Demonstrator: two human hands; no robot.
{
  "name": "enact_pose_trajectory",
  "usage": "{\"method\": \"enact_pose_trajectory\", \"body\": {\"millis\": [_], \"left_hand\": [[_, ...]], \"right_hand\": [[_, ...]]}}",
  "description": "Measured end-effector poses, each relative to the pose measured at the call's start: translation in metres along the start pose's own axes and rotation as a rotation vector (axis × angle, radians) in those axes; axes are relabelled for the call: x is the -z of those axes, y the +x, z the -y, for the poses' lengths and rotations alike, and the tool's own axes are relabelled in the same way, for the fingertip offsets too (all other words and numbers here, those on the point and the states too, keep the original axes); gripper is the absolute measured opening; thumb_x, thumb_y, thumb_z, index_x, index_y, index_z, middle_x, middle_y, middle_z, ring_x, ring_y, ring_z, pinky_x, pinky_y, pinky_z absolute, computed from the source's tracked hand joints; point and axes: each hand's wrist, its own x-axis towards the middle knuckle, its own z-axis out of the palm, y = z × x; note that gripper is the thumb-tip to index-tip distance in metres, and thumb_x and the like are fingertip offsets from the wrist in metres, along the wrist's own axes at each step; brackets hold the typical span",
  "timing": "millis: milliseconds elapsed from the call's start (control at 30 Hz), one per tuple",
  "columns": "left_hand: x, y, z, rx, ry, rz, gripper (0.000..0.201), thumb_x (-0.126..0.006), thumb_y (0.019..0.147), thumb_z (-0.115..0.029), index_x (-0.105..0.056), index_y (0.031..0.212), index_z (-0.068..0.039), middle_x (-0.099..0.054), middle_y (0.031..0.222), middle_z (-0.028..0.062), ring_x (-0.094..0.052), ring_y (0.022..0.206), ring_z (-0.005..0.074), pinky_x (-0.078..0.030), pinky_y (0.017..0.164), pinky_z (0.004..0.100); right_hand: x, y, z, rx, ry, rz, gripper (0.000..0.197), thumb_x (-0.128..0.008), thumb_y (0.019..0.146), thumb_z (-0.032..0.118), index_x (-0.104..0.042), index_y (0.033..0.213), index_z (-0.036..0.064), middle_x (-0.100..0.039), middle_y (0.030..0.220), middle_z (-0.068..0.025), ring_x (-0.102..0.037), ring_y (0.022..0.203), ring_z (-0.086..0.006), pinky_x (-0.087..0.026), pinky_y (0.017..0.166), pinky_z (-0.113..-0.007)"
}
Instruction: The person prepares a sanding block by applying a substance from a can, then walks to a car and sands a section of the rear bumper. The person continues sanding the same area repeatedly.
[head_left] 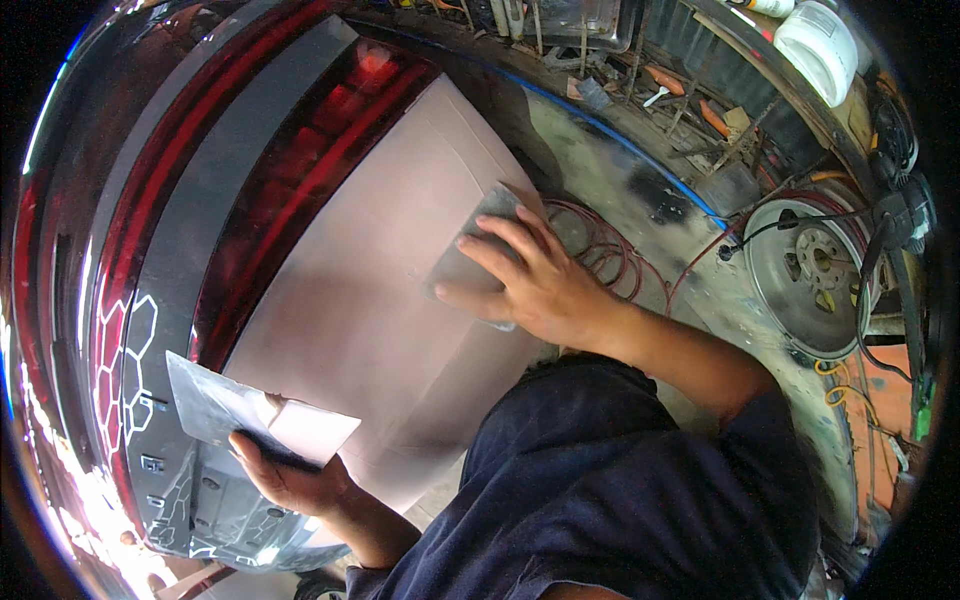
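Note:
A car's rear corner panel [350, 270] fills the middle, coated in matt pinkish-grey. My right hand [545, 285] presses a flat grey rectangular spreader [490, 215] against its right side, fingers spread over the spreader's face. Lower left, my left hand [290, 485] grips the bottom edge of a thin flat putty board [210, 395]. Pale pinkish-white putty [315, 430] covers the right half of the board. Some of the left fingers are hidden behind it. The board is held in front of the car's dark tailgate, tilted.
A red tail light [320, 140] borders the coated panel. A wheel rim [815, 265] lies on the right, near a coiled red hose [610, 250]. Along the floor runs a blue hose [620, 135]. A white plastic jug [817, 50] and clutter sit at the upper right.

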Motion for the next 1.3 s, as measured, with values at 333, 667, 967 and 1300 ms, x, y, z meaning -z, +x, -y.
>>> {"method": "enact_pose_trajectory", "body": {"millis": [333,667,967,1300], "left_hand": [[-0.020,-0.017,0.020,0.175,0.048,0.054,0.050,-0.057,0.100,-0.031,-0.049,0.135,0.005,-0.064,0.122,0.0193,-0.064,0.112,0.0295,-0.051,0.098,0.0440],[-0.129,-0.056,0.080,0.524,0.111,0.055,0.043,-0.061,0.098,-0.024,-0.048,0.130,0.002,-0.063,0.114,0.0130,-0.064,0.100,0.0217,-0.052,0.087,0.0340],[-0.140,-0.064,0.073,0.311,0.128,0.101,0.041,-0.060,0.098,-0.017,-0.045,0.132,0.002,-0.061,0.116,0.0125,-0.062,0.104,0.0223,-0.052,0.090,0.0373],[-0.145,-0.064,0.068,-0.161,0.722,0.497,0.031,-0.053,0.103,-0.007,-0.051,0.131,0.005,-0.068,0.094,0.0089,-0.061,0.083,0.0150,-0.050,0.076,0.0293]], "right_hand": [[0.005,-0.078,0.031,-0.098,-0.004,0.130,0.053,-0.062,0.087,0.019,-0.055,0.138,0.0313,-0.048,0.135,-0.0130,-0.043,0.131,-0.0364,-0.037,0.111,-0.059],[0.118,-0.034,0.054,-0.017,0.630,-0.212,0.057,-0.075,0.078,-0.005,-0.050,0.126,0.0134,-0.045,0.139,-0.0261,-0.048,0.129,-0.0490,-0.042,0.106,-0.057],[0.092,-0.098,-0.017,-0.264,0.164,0.105,0.057,-0.069,0.078,-0.001,-0.064,0.132,0.0160,-0.051,0.133,-0.0151,-0.050,0.128,-0.0377,-0.042,0.109,-0.044],[0.121,-0.037,0.016,-0.004,0.097,-0.025,0.043,-0.061,0.088,0.021,-0.062,0.129,0.0295,-0.054,0.128,-0.0082,-0.049,0.128,-0.0334,-0.037,0.111,-0.057]]}}
